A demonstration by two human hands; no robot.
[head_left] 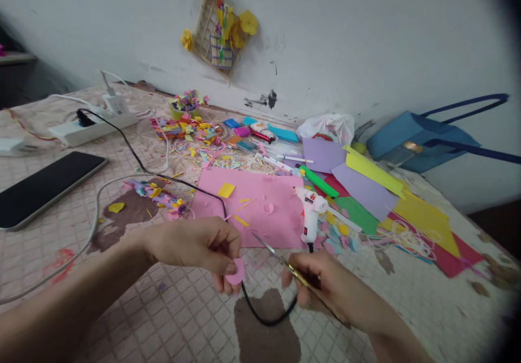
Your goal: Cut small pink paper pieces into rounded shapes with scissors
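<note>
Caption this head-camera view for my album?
Left hand pinching a pink cutout, right hand holding scissors, white glue gun lying beyond.

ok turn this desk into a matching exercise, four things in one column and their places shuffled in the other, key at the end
1. small rounded pink cutout
2. gold-handled metal scissors
3. white plastic glue gun
4. flat black smartphone

A. picture's left edge
B. in the right hand
C. right edge of the rectangular pink sheet
D. in the left hand

Pairs: 1-D, 2-B, 3-C, 4-A
</note>
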